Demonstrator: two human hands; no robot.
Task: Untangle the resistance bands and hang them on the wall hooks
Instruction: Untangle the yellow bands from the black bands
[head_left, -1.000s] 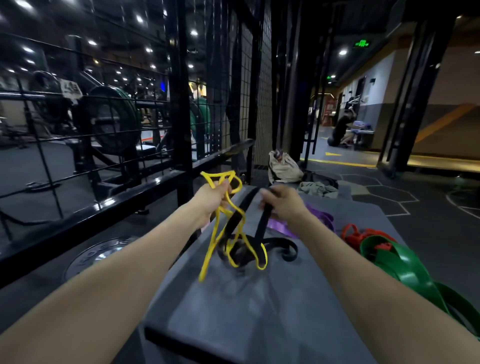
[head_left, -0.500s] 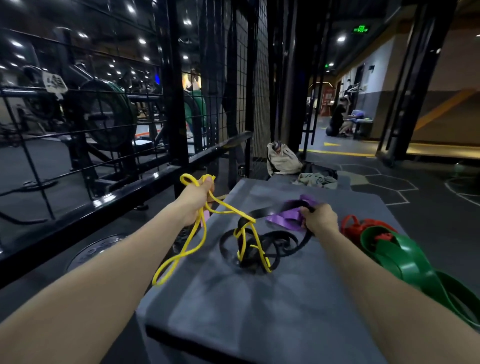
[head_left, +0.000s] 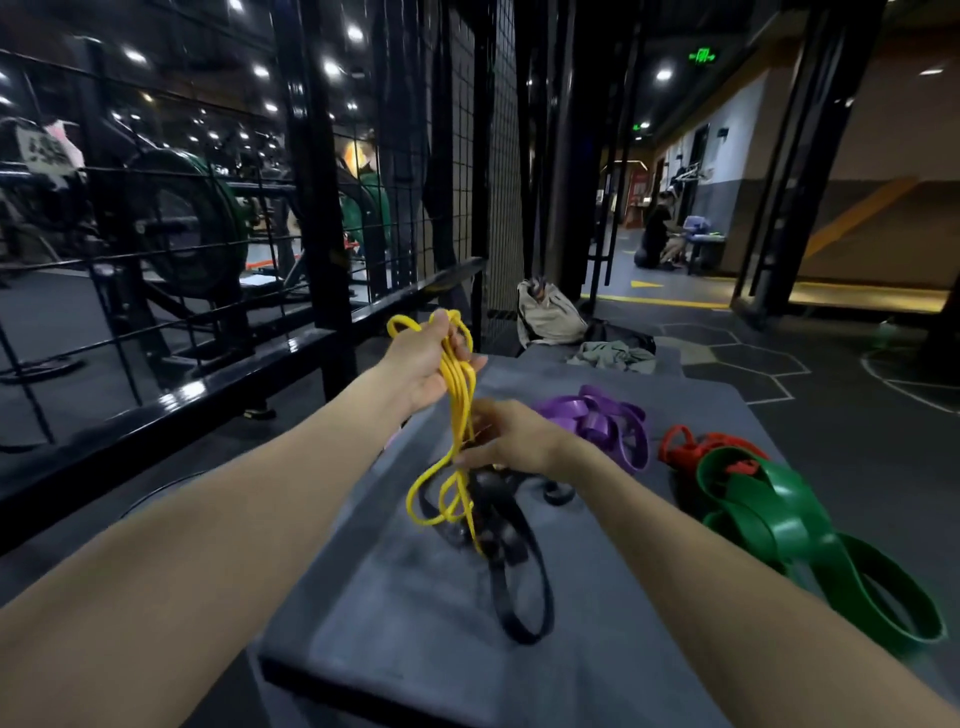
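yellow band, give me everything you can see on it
The yellow band is a thin, narrow loop, rubbery-looking and bright yellow, the slimmest band in view. Its upper end is bunched in several strands in the raised left hand, with a loop sticking out above the fingers. It hangs down past the right hand, which pinches it lower down. Below that its loops drape over the black band on the grey mat, apparently still threaded through it. It is not on a hook.
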